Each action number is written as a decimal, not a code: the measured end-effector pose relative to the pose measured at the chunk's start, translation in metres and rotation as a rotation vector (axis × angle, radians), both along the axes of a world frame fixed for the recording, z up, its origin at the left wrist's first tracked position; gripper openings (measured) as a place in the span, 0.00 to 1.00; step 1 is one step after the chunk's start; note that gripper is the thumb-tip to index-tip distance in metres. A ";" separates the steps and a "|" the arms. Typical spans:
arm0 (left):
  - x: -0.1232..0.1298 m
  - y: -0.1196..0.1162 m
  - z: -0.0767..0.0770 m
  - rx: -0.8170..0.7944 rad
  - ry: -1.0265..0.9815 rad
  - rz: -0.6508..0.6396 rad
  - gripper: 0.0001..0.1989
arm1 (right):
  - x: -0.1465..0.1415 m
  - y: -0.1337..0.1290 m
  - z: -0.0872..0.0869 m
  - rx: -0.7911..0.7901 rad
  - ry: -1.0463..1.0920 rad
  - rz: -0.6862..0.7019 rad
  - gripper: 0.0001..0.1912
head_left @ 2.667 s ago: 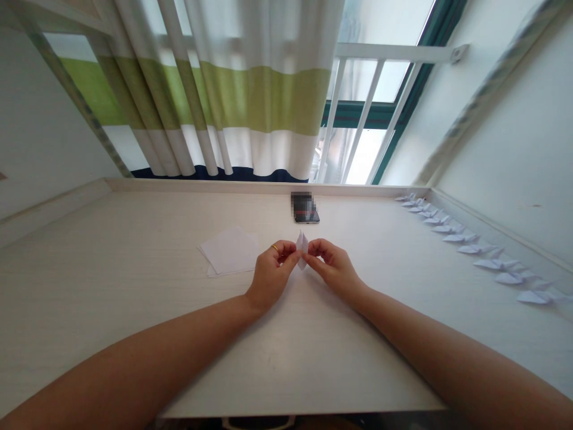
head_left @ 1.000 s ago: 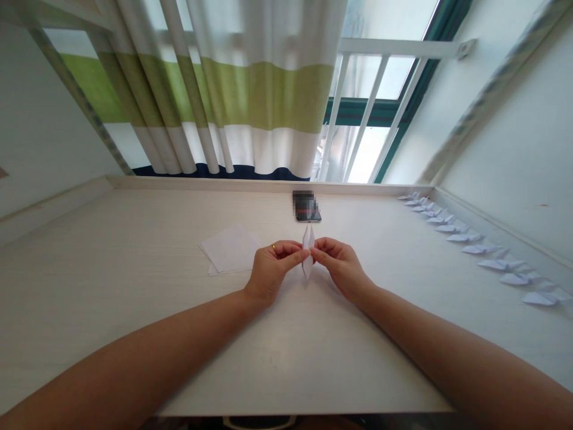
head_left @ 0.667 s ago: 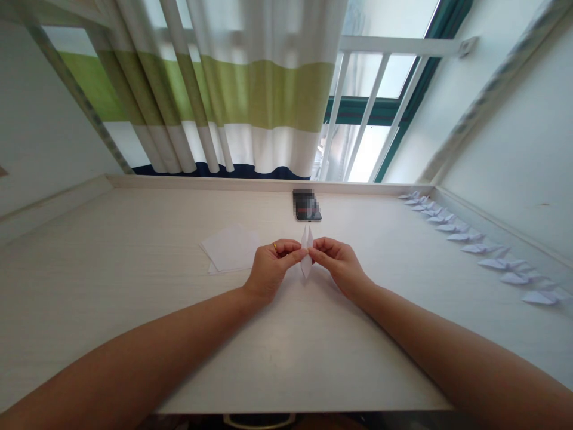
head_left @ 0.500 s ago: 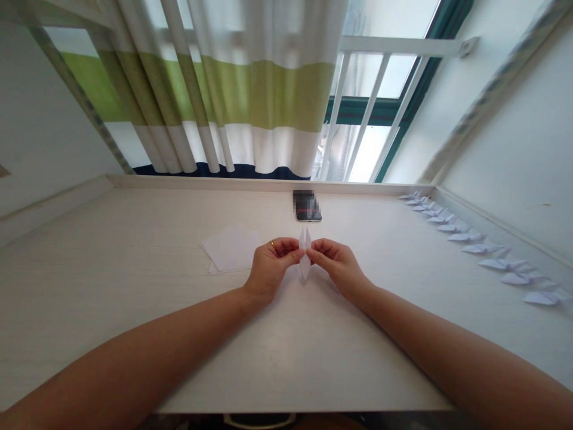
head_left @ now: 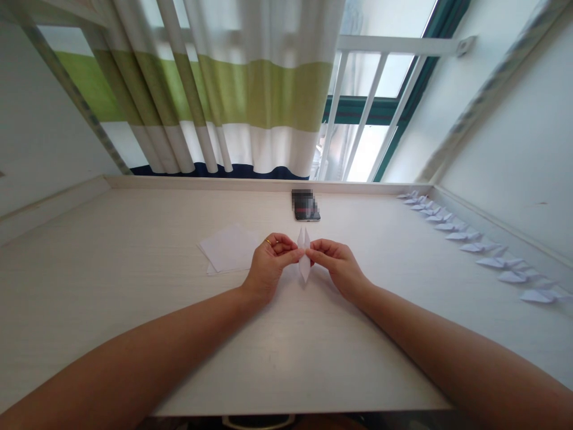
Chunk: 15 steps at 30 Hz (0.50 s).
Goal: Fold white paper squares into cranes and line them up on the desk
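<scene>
Paper (head_left: 305, 271), white and folded into a slim, pointed form, was between the person's two hands, near the middle of the tabletop (head_left: 286, 358). Its far end split into two narrow points set side by side, with a slit between them; its near end narrowed to one tip aimed back toward the person. Whether that tip touched the surface below could not be told.

The left hand (head_left: 268, 266) had the left edge in a closed pinch, thumb laid across the front and fingers curled behind, and a gold-coloured ring (head_left: 268, 241) showed on one finger. The right hand (head_left: 340, 264) matched it from the other side, its thumb and fingertips drawn together on the right edge. Each grip was nearly shut, with only the thin folded layers between thumb and fingers, and the two thumb tips almost met over the middle of the piece.

Just beyond the paper's points lay a dark phone (head_left: 306, 209), its screen blurred into blocks. Left of the left hand, flat white sheets (head_left: 226, 251) overlapped at uneven angles, partly hidden by that hand. Well off to the right, small folded white figures (head_left: 491, 262) stood in a slanting row along the wall (head_left: 523, 137). Behind the tabletop hung a white curtain (head_left: 268, 95) with a green band, beside a white railing (head_left: 405, 45).
</scene>
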State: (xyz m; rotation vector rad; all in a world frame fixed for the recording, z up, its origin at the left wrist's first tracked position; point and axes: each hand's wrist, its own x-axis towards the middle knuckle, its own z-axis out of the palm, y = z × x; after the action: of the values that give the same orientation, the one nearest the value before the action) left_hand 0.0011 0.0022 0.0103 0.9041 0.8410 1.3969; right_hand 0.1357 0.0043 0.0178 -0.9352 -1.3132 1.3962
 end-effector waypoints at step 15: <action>-0.004 0.004 0.000 -0.061 0.024 -0.137 0.09 | 0.003 0.000 0.003 0.069 0.076 -0.008 0.10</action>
State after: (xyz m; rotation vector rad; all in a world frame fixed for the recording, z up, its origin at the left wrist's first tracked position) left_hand -0.0029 0.0059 0.0100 0.9156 0.8198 1.2384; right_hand 0.1389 0.0044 0.0211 -0.8328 -1.2913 1.3590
